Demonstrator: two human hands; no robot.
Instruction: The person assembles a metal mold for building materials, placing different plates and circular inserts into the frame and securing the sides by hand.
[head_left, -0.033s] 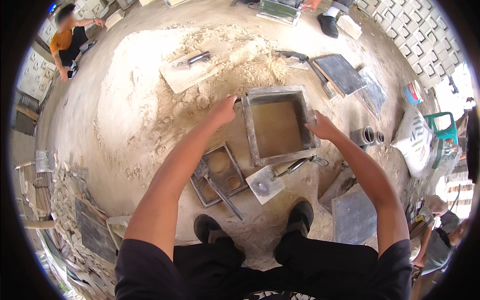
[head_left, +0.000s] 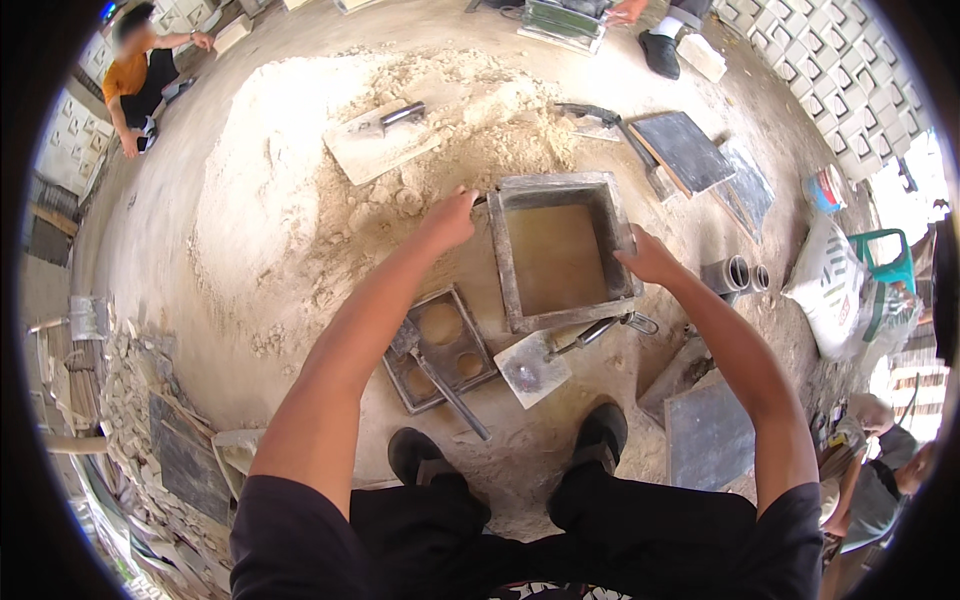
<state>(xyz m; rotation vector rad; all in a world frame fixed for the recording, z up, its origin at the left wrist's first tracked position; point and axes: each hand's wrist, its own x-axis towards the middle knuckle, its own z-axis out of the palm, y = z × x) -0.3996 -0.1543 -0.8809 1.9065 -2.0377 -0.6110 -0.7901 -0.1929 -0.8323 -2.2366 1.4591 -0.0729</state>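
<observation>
Grey, square, rough-walled box [head_left: 565, 322], tan inside, stands beyond the black shoes [head_left: 601, 435], the outstretched left hand [head_left: 452, 218] clenched on its dark handle [head_left: 481, 201], the right hand [head_left: 652, 258] clamped over its right wall [head_left: 617, 205].

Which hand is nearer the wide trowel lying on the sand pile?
Left. The left hand is below and right of the trowel in view; the right hand lies farther right, across the box.

2 arms [head_left: 325, 385] reach forward; left hand [head_left: 452, 217] and right hand [head_left: 653, 258] curl closed, apart.
</observation>
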